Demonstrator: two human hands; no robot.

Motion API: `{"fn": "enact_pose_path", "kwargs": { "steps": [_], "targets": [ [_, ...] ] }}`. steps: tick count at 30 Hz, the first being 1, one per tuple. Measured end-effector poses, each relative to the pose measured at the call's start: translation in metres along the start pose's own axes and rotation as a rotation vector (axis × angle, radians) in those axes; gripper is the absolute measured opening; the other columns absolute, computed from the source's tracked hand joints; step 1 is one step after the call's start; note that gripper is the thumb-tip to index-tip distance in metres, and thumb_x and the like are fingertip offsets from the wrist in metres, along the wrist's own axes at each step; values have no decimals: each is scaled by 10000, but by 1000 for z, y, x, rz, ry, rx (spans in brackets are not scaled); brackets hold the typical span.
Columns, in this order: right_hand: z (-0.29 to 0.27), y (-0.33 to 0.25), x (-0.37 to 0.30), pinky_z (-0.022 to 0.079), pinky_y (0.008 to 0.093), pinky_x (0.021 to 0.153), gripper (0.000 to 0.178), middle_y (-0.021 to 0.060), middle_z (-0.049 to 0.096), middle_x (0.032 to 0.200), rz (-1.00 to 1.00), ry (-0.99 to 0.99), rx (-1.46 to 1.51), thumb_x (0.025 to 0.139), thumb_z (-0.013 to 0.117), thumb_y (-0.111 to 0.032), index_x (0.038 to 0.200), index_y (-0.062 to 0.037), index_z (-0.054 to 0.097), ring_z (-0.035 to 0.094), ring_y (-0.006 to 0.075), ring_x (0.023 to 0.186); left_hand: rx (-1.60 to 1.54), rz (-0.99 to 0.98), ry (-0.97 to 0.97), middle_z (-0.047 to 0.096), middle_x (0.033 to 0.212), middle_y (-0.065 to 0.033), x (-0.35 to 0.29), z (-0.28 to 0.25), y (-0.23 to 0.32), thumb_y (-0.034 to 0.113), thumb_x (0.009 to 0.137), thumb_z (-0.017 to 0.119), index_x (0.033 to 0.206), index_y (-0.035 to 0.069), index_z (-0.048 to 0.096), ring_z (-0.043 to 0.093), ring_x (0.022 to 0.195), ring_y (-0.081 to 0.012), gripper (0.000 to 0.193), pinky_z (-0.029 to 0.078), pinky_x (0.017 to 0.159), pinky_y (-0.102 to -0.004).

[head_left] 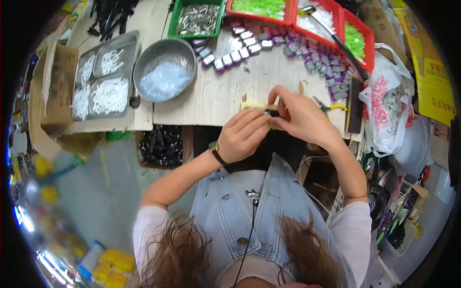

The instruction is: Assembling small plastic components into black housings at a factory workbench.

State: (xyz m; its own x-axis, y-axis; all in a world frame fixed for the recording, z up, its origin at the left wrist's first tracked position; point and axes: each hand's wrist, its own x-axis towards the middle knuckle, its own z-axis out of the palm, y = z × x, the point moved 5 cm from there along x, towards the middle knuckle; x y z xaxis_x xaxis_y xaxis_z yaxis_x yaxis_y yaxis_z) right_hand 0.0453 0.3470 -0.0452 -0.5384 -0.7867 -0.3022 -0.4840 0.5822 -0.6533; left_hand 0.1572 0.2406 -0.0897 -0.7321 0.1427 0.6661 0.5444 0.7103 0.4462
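My two hands meet at the front edge of the wooden table, around a small black part (272,113). The fingers of my left hand (244,136) are pressed together and reach the part from the left. On its other side, my right hand (307,118) pinches it between thumb and bent fingers. Just behind the left fingertips lies a pale yellow block (251,105), partly covered by them. The underside of the part is hidden by my fingers. Right of my right hand lie pliers with yellow handles (331,106).
Rows of small grey-and-purple pieces (235,57) curve across the table (216,103). Behind them stand a green tray (174,21) of metal parts and red trays (290,18). At left are a round metal bowl (192,77) and a divided metal tray (128,72). A plastic bag (384,129) hangs at right.
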Motion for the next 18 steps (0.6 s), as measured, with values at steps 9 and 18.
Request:
{"fn": "enact_pose_path", "kwargs": {
  "steps": [9,18],
  "targets": [
    [-247,291,-5,532,360,736,350,170,708,850,396,896,-359,782,659,-352,955,-57,733,699,296,788,-97,-98,-77,661,1087,-130,11,-5,4,20,774,690,873,16,603,621,1079,-297,132,467,967,-427],
    [-240,290,30,513,397,748,265,122,711,903,542,690,-650,787,681,-300,945,-90,716,683,285,850,-309,-348,81,684,931,-162,36,-48,24,-128,781,649,1004,-26,646,673,815,-263,245,522,718,-295]
  ]
}}
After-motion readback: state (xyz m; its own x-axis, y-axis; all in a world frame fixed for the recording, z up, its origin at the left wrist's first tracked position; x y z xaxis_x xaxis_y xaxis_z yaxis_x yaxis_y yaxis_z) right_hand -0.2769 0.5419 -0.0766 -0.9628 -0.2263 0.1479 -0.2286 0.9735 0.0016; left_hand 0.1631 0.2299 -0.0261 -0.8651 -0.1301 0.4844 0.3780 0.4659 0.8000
